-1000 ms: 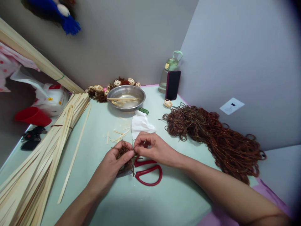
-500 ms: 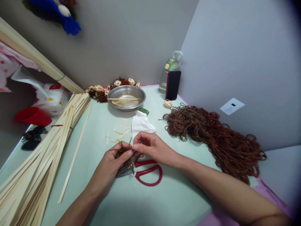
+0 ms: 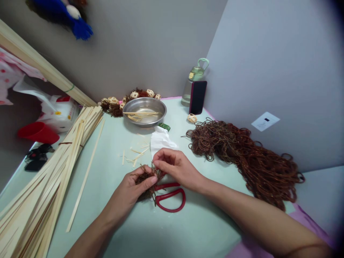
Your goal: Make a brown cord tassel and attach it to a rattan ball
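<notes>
Left hand [image 3: 134,184] squeezes brown string [image 3: 146,195]; right hand [image 3: 178,168] pinches, likely working one strand [image 3: 152,166]. A steady hold seems needed next.

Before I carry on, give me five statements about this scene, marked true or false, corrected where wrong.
1. The left hand holds a brown cord bundle. True.
2. The right hand grips the red scissor handles. False: they lie on the table; the hand appears to pinch a strand.
3. The phone stands upright in front of the bottle. True.
4. The metal bowl is upside down. False: it is upright, with pale strips inside.
5. A woven ball lies near the phone's base. True.
</notes>
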A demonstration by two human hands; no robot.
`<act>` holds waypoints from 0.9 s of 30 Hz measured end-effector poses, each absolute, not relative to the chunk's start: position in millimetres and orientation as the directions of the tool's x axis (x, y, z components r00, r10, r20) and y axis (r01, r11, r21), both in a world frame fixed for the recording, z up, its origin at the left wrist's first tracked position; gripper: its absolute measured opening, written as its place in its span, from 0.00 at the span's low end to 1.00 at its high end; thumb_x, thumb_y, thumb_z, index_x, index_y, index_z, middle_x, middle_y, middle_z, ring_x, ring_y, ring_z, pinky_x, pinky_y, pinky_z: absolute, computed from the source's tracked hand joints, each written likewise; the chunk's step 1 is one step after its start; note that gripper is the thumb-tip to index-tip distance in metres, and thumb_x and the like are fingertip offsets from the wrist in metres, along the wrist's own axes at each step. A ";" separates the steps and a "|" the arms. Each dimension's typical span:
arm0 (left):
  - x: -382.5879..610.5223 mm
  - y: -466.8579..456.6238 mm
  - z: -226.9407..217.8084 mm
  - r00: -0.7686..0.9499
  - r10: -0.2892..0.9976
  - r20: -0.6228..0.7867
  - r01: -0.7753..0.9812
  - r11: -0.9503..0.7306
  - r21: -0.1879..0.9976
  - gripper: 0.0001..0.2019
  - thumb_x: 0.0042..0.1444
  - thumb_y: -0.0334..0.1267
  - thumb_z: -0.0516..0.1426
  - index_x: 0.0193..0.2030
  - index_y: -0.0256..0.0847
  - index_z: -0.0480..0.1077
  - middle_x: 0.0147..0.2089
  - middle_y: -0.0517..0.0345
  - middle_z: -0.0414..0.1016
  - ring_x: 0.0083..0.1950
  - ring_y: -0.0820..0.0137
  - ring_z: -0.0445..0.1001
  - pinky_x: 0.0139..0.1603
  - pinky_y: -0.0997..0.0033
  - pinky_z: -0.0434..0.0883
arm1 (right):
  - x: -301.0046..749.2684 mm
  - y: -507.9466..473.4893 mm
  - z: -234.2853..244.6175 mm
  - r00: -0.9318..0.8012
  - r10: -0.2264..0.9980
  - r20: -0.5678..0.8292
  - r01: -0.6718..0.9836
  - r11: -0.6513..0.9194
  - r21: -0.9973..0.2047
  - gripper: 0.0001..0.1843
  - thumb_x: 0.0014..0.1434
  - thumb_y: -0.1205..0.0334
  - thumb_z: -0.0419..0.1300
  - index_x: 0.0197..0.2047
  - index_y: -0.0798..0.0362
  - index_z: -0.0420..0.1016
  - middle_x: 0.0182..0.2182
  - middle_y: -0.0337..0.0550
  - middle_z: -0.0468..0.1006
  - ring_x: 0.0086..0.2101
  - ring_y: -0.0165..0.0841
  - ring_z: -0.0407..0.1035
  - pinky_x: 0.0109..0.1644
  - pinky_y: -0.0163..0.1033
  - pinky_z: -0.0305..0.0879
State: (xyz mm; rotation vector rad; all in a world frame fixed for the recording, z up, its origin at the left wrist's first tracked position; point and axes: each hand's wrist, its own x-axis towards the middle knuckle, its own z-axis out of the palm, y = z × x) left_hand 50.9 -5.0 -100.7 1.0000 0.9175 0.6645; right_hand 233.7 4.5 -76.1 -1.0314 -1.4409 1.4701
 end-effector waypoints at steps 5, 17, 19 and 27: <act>49.5 -4.7 -102.3 0.414 0.855 -0.312 -0.136 0.397 0.908 0.10 0.55 0.43 0.64 0.37 0.43 0.70 0.36 0.63 0.71 0.38 0.73 0.68 0.43 0.74 0.66 | 235.8 4.1 -79.0 -0.363 0.932 -0.012 0.042 0.004 -0.999 0.14 0.63 0.51 0.60 0.37 0.55 0.69 0.29 0.36 0.68 0.30 0.27 0.61 0.34 0.34 0.58; 49.3 -4.1 -93.0 0.231 0.915 -0.331 -0.299 0.391 0.870 0.08 0.59 0.45 0.61 0.38 0.44 0.70 0.39 0.63 0.70 0.37 0.75 0.66 0.37 0.81 0.67 | 232.8 0.8 -77.7 -0.526 0.831 -0.180 0.143 -0.122 -0.982 0.12 0.62 0.57 0.60 0.33 0.57 0.69 0.24 0.34 0.66 0.25 0.25 0.57 0.29 0.32 0.53; 48.5 -3.9 -93.0 0.231 0.920 -0.317 -0.285 0.376 0.882 0.08 0.59 0.45 0.61 0.38 0.45 0.70 0.37 0.64 0.68 0.35 0.75 0.65 0.36 0.82 0.67 | 232.6 0.5 -78.4 -0.508 0.840 -0.192 0.156 -0.129 -0.979 0.10 0.62 0.60 0.59 0.33 0.57 0.69 0.24 0.34 0.66 0.25 0.25 0.57 0.29 0.32 0.53; 45.3 -4.3 -91.3 0.302 0.905 -0.301 -0.277 0.385 0.880 0.06 0.57 0.38 0.62 0.41 0.45 0.71 0.38 0.63 0.67 0.38 0.75 0.66 0.38 0.81 0.67 | 230.5 -1.2 -79.1 -0.492 0.858 -0.147 0.053 -0.139 -0.989 0.12 0.59 0.56 0.63 0.34 0.57 0.71 0.25 0.35 0.68 0.26 0.25 0.59 0.31 0.32 0.56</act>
